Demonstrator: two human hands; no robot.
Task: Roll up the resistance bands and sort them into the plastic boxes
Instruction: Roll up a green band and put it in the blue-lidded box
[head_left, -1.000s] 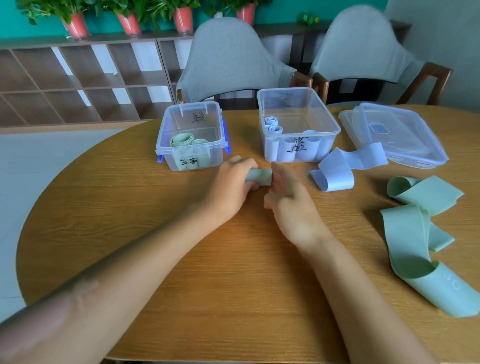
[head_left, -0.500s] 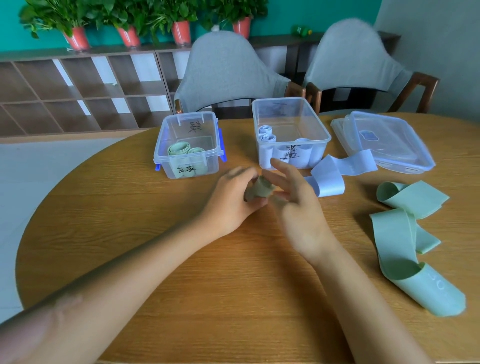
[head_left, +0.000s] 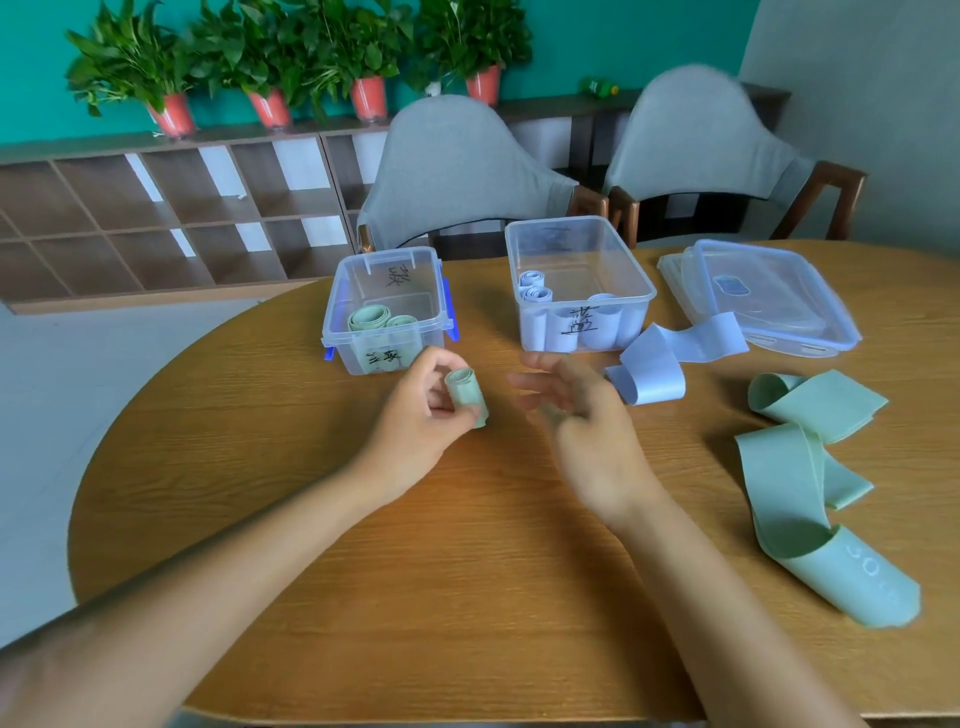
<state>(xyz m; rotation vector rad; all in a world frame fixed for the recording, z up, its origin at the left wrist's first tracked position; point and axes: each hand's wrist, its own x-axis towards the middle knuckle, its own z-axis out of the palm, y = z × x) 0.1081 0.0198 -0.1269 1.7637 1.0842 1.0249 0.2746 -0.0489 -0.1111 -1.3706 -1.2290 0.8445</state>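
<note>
Just before the green-labelled box (head_left: 387, 312) | our left hand (head_left: 415, 415) pinches the rolled green band (head_left: 466, 396), keeping it wound for dropping in | right hand (head_left: 587, 421) loose, holding nothing, freed for loose bands (head_left: 789, 467)

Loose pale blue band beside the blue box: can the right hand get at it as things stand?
Probably yes. The right hand is open, holds nothing, and the loose pale blue resistance band lies uncovered on the round wooden table just beyond its fingers, with nothing between.
</note>
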